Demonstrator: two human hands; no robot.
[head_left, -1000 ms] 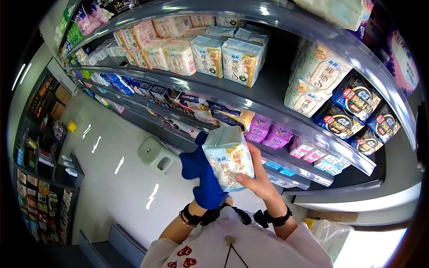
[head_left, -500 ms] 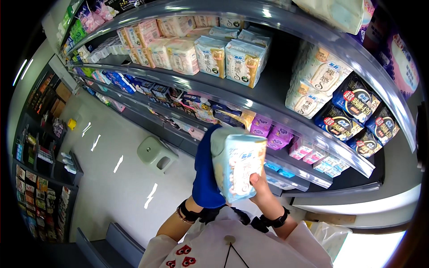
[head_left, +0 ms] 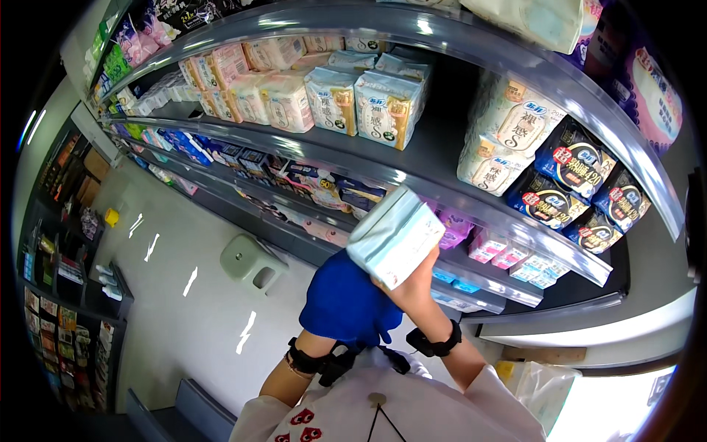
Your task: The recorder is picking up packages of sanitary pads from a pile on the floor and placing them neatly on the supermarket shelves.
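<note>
My right hand (head_left: 414,283) grips a light-blue and white soft pack of sanitary pads (head_left: 398,234), tilted so that a plain side faces up. A bright blue cloth (head_left: 342,302) covers my left hand, carried just below and left of the pack. The cloth hides the fingers of that hand, and its top edge meets the lower corner of the pack. In front of me, similar blue and gold pad packs (head_left: 390,107) stand on the grey shelf (head_left: 346,147). Pale pink packs (head_left: 286,103) line up to their left.
Stacked white packs (head_left: 508,121) and dark blue packs (head_left: 563,184) fill the shelf's right end. Lower tiers hold purple packs (head_left: 455,227) and small boxes. A green plastic stool (head_left: 250,258) stands on the floor at left. Another shelf unit (head_left: 74,295) lies farther left.
The pack has turned from its printed front to a plain side and risen slightly. My left hand with the cloth has moved down from beside the pack to below it.
</note>
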